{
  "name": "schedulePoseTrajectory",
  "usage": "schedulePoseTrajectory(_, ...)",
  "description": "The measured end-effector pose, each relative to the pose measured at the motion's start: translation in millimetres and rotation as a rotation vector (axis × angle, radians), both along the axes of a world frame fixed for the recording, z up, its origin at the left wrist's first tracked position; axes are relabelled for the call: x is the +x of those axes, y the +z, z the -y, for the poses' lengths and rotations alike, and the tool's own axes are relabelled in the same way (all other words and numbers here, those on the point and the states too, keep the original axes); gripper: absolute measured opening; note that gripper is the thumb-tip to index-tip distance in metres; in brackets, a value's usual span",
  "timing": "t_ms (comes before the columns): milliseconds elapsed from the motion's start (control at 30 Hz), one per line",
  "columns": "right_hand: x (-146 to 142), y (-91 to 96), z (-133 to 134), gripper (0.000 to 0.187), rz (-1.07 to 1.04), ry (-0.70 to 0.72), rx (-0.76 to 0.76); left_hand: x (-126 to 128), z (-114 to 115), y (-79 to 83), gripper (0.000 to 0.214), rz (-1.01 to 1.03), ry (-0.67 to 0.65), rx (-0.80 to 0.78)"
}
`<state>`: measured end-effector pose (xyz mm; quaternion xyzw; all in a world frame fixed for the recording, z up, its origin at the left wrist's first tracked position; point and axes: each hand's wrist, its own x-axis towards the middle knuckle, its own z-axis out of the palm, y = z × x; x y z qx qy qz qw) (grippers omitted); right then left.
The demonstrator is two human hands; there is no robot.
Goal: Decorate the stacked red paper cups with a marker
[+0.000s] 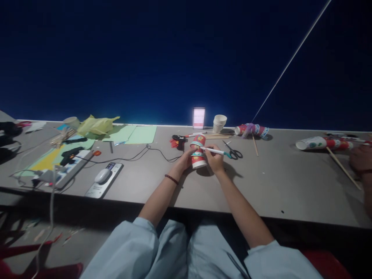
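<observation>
My left hand (pixel 183 162) is wrapped around a joined stack of red paper cups (pixel 198 162) with yellow and turquoise patterns. The stack stands tilted over the tabletop, its white rim toward me. A slim white pen (pixel 213 150) with a teal end is pinched in my right hand (pixel 215 160), its tip against the cups near the middle. Just beyond my left hand lies a black and red glue gun (pixel 180 140) with its cord. To the right of my right hand rest black-handled scissors (pixel 235 153).
White paper cups (pixel 219 123) and wooden sticks (pixel 216 136) stand and lie behind. Decorated cup assemblies (pixel 254 130) lie to the right, near another person's hand (pixel 360 159). On the left are a power strip (pixel 74 167), a phone (pixel 110 182), green paper (pixel 142 134) and a yellow bag (pixel 97 126).
</observation>
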<state>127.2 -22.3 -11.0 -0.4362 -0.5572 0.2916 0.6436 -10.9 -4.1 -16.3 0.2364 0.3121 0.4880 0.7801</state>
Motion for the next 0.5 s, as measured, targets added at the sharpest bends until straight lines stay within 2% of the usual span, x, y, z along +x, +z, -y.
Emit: schedulePoseTrajectory(500, -0.2, 2.2, 0.5, 0.01, -0.026, -0.015, -0.013, 0.0, -1.3, -1.4, 0.017, -0.014, -0.001, -0.016)
